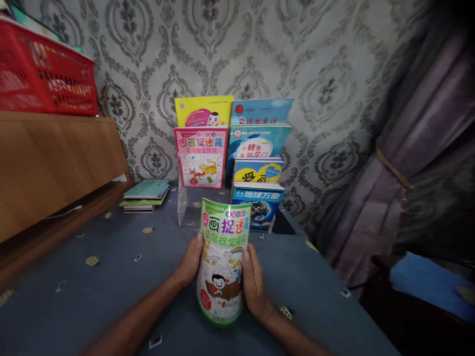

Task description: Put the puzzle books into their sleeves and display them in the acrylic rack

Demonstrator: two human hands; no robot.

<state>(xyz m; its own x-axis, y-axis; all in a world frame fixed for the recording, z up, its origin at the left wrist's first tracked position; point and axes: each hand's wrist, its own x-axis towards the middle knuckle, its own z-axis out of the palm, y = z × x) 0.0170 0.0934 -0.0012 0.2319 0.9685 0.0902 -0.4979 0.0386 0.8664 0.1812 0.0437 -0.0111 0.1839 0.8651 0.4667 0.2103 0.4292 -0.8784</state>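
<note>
A green-and-white picture book point(222, 267), its cover bowed outward, is held upright between my two hands. My left hand point(191, 259) closes on its left edge, and my right hand point(255, 279) presses along the right edge with the fingers behind it. Just beyond stands a clear acrylic book rack point(183, 205). In its left column a pink picture book point(202, 158) sits in front of a yellow book point(204, 111). The right column carries several books, among them a blue earth book point(261, 195), whose lower left is covered by the green book.
On the left a small stack of books point(145, 193) lies on the dark blue cloth point(122, 257). A red basket point(48, 69) rests on a wooden cabinet point(59, 163). A dark flat object point(284, 223) lies right of the rack, and a purple curtain point(408, 148) hangs farther right.
</note>
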